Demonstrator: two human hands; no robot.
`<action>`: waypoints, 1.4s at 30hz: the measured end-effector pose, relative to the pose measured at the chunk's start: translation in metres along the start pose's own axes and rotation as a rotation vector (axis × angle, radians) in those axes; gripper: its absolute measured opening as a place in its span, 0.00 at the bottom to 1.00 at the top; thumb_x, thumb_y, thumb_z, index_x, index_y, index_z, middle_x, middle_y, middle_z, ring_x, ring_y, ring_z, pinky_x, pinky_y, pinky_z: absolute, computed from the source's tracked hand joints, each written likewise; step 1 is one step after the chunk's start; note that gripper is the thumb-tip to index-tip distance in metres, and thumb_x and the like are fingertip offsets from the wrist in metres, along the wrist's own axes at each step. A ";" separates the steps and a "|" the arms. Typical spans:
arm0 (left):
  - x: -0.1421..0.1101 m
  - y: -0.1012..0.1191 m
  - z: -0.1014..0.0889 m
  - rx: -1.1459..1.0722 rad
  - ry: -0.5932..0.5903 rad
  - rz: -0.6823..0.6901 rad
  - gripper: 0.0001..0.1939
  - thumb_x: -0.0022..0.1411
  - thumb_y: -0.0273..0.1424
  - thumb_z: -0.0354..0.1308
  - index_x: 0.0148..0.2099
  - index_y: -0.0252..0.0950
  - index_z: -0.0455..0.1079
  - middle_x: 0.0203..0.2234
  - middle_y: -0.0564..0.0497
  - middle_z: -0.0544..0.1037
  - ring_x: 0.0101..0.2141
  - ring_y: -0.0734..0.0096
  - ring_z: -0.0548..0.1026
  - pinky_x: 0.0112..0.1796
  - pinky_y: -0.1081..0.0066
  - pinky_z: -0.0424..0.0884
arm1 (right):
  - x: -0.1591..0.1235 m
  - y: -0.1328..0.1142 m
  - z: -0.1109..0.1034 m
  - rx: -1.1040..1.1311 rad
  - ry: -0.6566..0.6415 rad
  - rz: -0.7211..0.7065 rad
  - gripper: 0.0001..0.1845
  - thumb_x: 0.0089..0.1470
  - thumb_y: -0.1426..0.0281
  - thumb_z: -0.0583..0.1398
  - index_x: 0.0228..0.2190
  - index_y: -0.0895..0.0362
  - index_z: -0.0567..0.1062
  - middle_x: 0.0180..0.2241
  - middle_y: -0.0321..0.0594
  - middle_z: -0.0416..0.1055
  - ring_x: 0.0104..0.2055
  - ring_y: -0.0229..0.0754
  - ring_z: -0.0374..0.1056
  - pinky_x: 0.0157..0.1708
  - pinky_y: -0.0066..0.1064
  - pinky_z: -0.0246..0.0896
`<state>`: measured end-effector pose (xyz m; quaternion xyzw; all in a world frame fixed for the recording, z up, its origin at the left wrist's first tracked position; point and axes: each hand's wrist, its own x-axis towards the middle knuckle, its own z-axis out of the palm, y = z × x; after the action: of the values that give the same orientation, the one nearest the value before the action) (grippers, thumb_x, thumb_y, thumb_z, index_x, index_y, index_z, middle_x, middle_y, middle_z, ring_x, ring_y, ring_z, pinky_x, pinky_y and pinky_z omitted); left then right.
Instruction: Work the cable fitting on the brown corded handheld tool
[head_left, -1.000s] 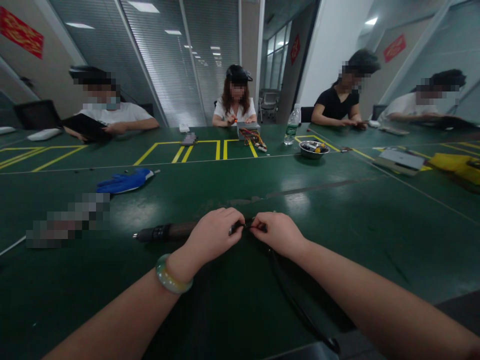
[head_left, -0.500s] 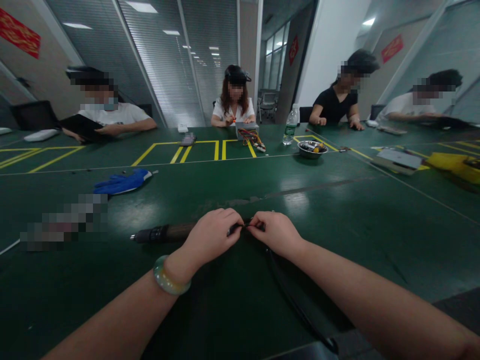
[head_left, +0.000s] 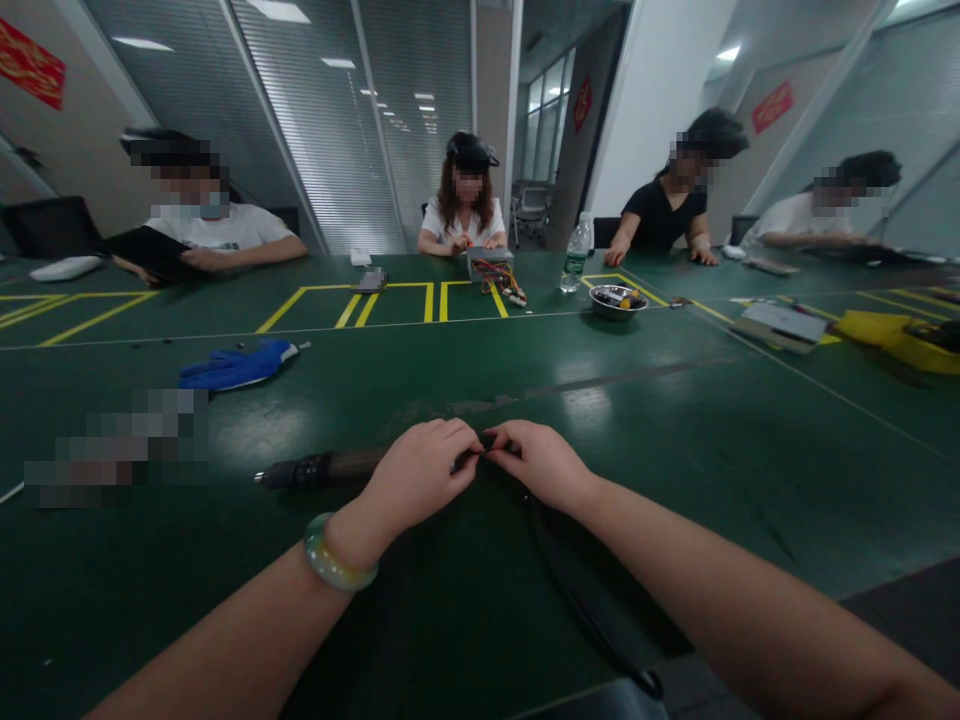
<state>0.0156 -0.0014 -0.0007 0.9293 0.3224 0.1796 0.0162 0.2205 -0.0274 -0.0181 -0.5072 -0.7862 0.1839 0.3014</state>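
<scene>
On the green table lies a pistol-less, straight electric screwdriver (head_left: 349, 466), its tip pointing left and its rear end hidden behind my left hand (head_left: 424, 462). The fingers of that hand are pinched on a thin dark wire-like piece (head_left: 466, 459). Fingertip to fingertip with it, my right hand (head_left: 546, 464) is also closed in a pinch; what sits in it is mostly covered by the fingers. A black cable (head_left: 559, 575) runs from beneath my right hand down toward the table's front edge. A pale green bangle (head_left: 337, 555) circles my left wrist.
A blue glove (head_left: 236, 367) lies at the left. Farther back stand a metal bowl of small parts (head_left: 617, 302), a water bottle (head_left: 574, 258) and a grey box with coloured wires (head_left: 491, 265). Several people sit along the far side. Yellow tape marks the table.
Both hands keep their pinch, with the fingertips slightly shifted. A red speck at the right fingertips no longer shows. The view has moved a little; the dark-shirted person's hand has shifted left.
</scene>
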 end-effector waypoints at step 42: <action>-0.008 0.010 -0.007 -0.268 -0.113 0.253 0.14 0.65 0.25 0.50 0.48 0.41 0.72 0.40 0.52 0.77 0.42 0.69 0.73 0.45 0.66 0.69 | -0.269 0.207 -0.225 -0.489 0.581 1.219 0.17 0.47 0.50 0.60 0.29 0.50 0.77 0.26 0.58 0.73 0.23 0.56 0.65 0.25 0.45 0.54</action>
<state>0.0133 -0.0145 0.0047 0.9605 0.1749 0.1690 0.1353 0.5933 -0.1889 -0.0494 -0.9375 -0.2698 -0.0044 0.2196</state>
